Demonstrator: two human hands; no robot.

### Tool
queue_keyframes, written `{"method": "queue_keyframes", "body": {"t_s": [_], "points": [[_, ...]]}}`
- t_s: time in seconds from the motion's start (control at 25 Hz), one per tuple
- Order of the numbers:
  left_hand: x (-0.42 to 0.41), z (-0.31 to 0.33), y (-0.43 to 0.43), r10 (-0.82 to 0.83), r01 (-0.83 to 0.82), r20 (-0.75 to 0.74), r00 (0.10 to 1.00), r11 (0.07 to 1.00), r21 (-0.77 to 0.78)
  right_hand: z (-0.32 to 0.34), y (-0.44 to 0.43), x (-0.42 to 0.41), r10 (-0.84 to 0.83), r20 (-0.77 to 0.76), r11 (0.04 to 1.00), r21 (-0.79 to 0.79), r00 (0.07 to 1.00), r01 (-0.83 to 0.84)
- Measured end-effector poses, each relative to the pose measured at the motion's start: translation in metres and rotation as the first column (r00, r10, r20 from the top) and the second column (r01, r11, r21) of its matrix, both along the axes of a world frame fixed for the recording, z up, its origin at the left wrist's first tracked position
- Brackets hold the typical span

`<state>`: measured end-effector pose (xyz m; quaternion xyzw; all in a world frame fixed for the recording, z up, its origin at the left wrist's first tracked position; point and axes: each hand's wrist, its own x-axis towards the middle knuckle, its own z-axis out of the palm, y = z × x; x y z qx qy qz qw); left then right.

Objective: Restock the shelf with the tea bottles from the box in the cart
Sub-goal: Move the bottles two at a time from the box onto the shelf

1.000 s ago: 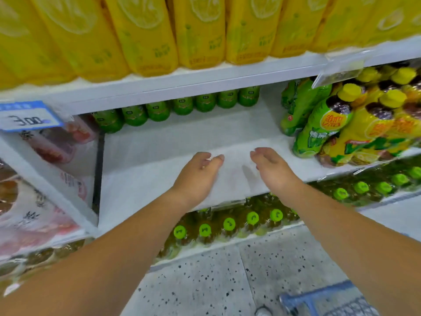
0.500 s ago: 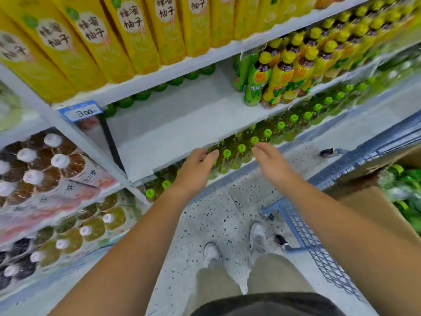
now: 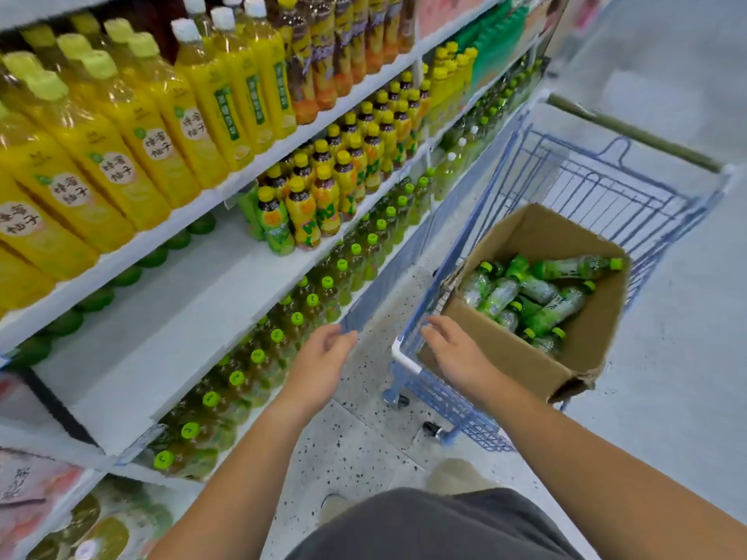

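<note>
— Shelving fills everything to the left of my left hand (image 3: 319, 365). The white shelf (image 3: 182, 313) out that way has a long bare stretch, with only a row of green bottles (image 3: 95, 299) along its back.

— And your hands?

— Both hold nothing. The left one hangs over the speckled floor (image 3: 364, 418), fingers loosely curled. My right hand (image 3: 456, 353) is just beside it, fingers relaxed, over the near corner of the blue cart (image 3: 456, 410). Whether it touches the rim I cannot tell.

— Where is the tea?

— Just beyond my right hand, in the open cardboard box (image 3: 513, 353) that sits askew in the cart. The green-capped tea bottles (image 3: 533, 293) lie jumbled on their sides inside it.

— What could go wrong?

— The pile, I reckon. Pulling a bottle from underneath may send the others rolling. The box seems to lean on the cart's edge, so a hard tug could tip it. And the cart has wheels, so leaning on it might push it out of reach.
</note>
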<state>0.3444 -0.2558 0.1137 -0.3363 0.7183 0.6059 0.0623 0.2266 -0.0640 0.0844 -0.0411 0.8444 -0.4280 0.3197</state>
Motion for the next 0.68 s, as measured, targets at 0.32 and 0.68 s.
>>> {"method": "queue_keyframes", "body": {"t_s": [0.32,0.68], "points": [[-0.099,0.014,0.102,-0.129,0.129,0.002,0.992,0.991,-0.024,0.002,0.114,-0.064,-0.078,-0.01,0.997,-0.001,0.997,0.078],[-0.203,-0.004,0.204,-0.297,0.301,0.121,0.947,0.954,-0.013,-0.028,0.214,-0.129,-0.247,0.075,0.969,0.017,0.966,0.247]]}}
